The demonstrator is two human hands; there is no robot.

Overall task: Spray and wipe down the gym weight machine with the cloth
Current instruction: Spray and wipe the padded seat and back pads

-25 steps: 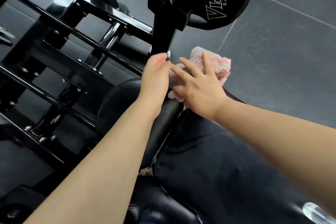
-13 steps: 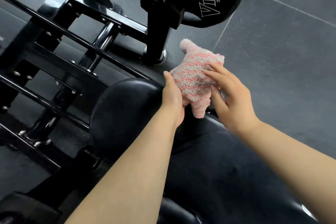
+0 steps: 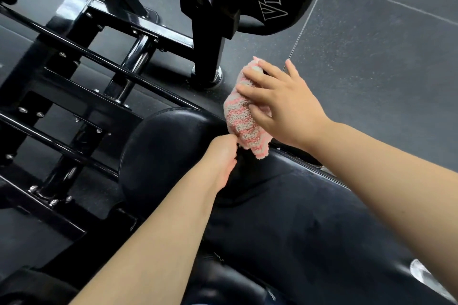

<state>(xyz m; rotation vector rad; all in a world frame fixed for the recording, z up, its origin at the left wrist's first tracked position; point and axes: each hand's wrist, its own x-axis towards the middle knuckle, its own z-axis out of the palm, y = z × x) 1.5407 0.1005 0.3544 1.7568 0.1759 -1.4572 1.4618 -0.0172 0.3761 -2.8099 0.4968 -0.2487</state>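
A fluffy pink and grey cloth (image 3: 244,120) hangs in the air above the black padded seat (image 3: 163,148) of the weight machine. My right hand (image 3: 277,104) lies over the cloth's upper part, fingers spread across it and thumb under it. My left hand (image 3: 224,153) pinches the cloth's lower edge from below. The machine's black steel frame (image 3: 119,67) and upright post (image 3: 210,57) stand behind and to the left. A black pad with white lettering (image 3: 270,0) is at the top.
Dark grey floor tiles (image 3: 371,69) fill the right side. My dark trouser leg (image 3: 309,230) lies along the seat at the bottom. Bolted crossbars (image 3: 62,111) run across the left. A shiny clear object (image 3: 426,277) shows at the lower right edge.
The cloth was lifted from beside the post and is now held up between both hands. My left hand dropped to its lower edge; my right hand spread over its top.
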